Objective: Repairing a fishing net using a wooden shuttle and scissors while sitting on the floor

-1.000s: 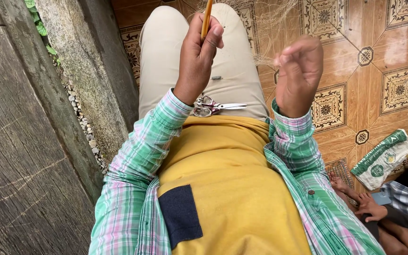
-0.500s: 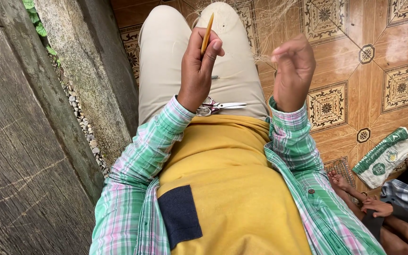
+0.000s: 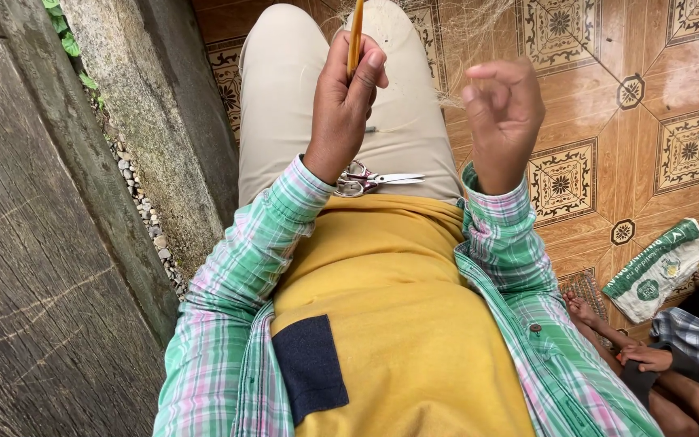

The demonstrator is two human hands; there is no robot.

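I sit with my legs in beige trousers (image 3: 285,97) stretched out over a patterned tile floor. My left hand (image 3: 341,105) is raised above my lap and grips a thin orange stick (image 3: 355,36) that points upward. My right hand (image 3: 505,113) is held up beside it, fingers curled and pinched on fine pale fibres (image 3: 455,48) that trail toward my knee. Small silver scissors (image 3: 375,180) lie on my lap just below my left wrist. Both arms wear a green and pink plaid shirt over a yellow top.
A rough concrete wall (image 3: 34,243) and a strip of gravel (image 3: 143,210) run along my left. Brown ornamental tiles (image 3: 673,137) cover the floor to the right, where a green and white bag (image 3: 661,267) lies. Another person's feet and hand (image 3: 633,348) show at bottom right.
My right hand went from open, palm spread, to curled with the fingers pinched together. My left hand shifted slightly with the orange stick still in it.
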